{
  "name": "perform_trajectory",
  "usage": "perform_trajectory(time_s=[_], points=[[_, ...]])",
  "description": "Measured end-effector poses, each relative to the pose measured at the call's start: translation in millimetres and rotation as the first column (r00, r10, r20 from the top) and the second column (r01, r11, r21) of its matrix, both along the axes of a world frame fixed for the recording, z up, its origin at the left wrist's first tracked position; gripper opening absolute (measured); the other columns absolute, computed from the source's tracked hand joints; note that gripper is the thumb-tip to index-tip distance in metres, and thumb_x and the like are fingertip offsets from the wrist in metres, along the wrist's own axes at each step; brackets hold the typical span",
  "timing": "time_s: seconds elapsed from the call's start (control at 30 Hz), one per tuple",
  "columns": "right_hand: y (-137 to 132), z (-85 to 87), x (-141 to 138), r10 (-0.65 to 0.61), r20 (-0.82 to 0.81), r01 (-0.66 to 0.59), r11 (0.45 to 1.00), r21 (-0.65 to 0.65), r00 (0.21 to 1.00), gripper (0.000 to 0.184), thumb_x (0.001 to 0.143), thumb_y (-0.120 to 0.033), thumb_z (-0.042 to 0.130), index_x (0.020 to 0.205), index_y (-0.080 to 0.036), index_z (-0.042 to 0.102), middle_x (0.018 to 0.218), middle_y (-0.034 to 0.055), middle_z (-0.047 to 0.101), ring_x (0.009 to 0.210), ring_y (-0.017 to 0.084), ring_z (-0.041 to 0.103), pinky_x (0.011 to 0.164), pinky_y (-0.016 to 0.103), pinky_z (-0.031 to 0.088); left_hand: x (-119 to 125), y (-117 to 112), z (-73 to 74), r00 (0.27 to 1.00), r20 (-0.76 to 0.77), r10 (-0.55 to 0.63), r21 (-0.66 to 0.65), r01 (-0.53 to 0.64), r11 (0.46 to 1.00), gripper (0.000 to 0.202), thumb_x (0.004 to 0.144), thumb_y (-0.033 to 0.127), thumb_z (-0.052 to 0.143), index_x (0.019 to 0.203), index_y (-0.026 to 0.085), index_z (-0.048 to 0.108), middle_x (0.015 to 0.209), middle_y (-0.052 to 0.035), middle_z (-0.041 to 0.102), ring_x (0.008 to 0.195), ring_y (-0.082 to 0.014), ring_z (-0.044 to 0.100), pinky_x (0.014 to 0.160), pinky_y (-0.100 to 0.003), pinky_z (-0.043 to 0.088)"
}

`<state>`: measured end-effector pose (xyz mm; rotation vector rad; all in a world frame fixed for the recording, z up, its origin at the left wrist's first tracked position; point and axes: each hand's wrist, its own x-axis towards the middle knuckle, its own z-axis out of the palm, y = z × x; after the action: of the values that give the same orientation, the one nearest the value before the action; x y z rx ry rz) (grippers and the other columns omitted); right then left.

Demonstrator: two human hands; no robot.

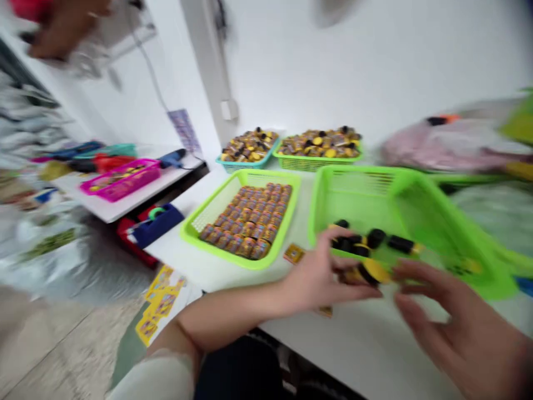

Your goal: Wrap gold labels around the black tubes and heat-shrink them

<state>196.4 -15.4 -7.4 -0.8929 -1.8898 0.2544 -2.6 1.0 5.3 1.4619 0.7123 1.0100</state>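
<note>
My left hand (320, 278) is closed around a small black cylinder with a yellow disc-shaped end (370, 273), held over the table's front part. Close by on the right, my right hand (441, 305) has its fingers apart, with the fingertips near the yellow end and nothing visible between them. Behind both hands lies a tilted green basket (353, 173) with several black-and-yellow cylinders (377, 239) in it. To the left, another green basket (266, 261) holds rows of small labelled cylinders (250, 216). A small square printed piece (294, 253) lies beside my left hand. Motion blurs the fine details.
Against the wall stand a teal basket (244, 165) and a green basket (316, 162), both heaped with similar small pieces. A pink basket (119, 189) is on the side table at left. Plastic bags (458, 147) lie at right. Yellow printed sheets (160, 303) hang near the table's left edge.
</note>
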Motion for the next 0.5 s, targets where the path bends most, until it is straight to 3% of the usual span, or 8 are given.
perform_trajectory(time_s=[0.1, 0.2, 0.33, 0.5], points=[[-9.8, 13.4, -12.3, -0.101, 0.289, 0.031, 0.971, 0.239, 0.952, 0.061, 0.086, -0.032, 0.067, 0.142, -0.022, 0.043, 0.116, 0.015, 0.064, 0.107, 0.033, 0.064, 0.085, 0.049, 0.06, -1.2, -0.7, 10.0, 0.98, 0.2, 0.02, -0.159, 0.012, 0.987, 0.09, 0.07, 0.023, 0.084, 0.137, 0.022, 0.024, 0.086, -0.0034, 0.075, 0.07, -0.015, 0.072, 0.071, -0.029, 0.057], [-9.8, 14.4, -28.4, -0.2, 0.358, 0.072, 0.937, 0.341, 0.912, 0.059, 0.085, -0.019, 0.065, 0.139, -0.013, 0.042, 0.111, 0.016, 0.062, 0.106, 0.029, 0.062, 0.087, 0.045, 0.059, 1.5, 0.6, 16.9, 0.963, 0.269, 0.02, -0.235, 0.046, 0.971, 0.09, 0.071, 0.019, 0.082, 0.137, 0.023, 0.021, 0.076, 0.0018, 0.075, 0.061, -0.0099, 0.067, 0.064, -0.022, 0.054], [-13.1, 14.6, -33.0, -0.218, 0.323, 0.09, 0.925, 0.368, 0.921, 0.047, 0.084, -0.016, 0.063, 0.128, -0.012, 0.048, 0.105, 0.0141, 0.061, 0.103, 0.027, 0.06, 0.087, 0.044, 0.058, 4.8, -4.8, 19.2, 0.964, 0.265, 0.01, -0.181, 0.04, 0.983, 0.085, 0.073, 0.015, 0.079, 0.136, 0.024, 0.021, 0.075, 0.0046, 0.073, 0.059, -0.0074, 0.064, 0.062, -0.019, 0.052], [-14.6, 14.1, -33.5, -0.245, 0.37, 0.069, 0.901, 0.428, 0.896, 0.045, 0.084, -0.015, 0.063, 0.127, -0.011, 0.049, 0.103, 0.0133, 0.061, 0.103, 0.026, 0.059, 0.093, 0.046, 0.055, 5.7, -8.6, 12.9, 0.983, 0.166, 0.084, -0.063, -0.074, 0.995, 0.076, 0.076, 0.015, 0.075, 0.135, 0.026, 0.028, 0.086, 0.0018, 0.076, 0.07, -0.0093, 0.069, 0.069, -0.021, 0.055]])
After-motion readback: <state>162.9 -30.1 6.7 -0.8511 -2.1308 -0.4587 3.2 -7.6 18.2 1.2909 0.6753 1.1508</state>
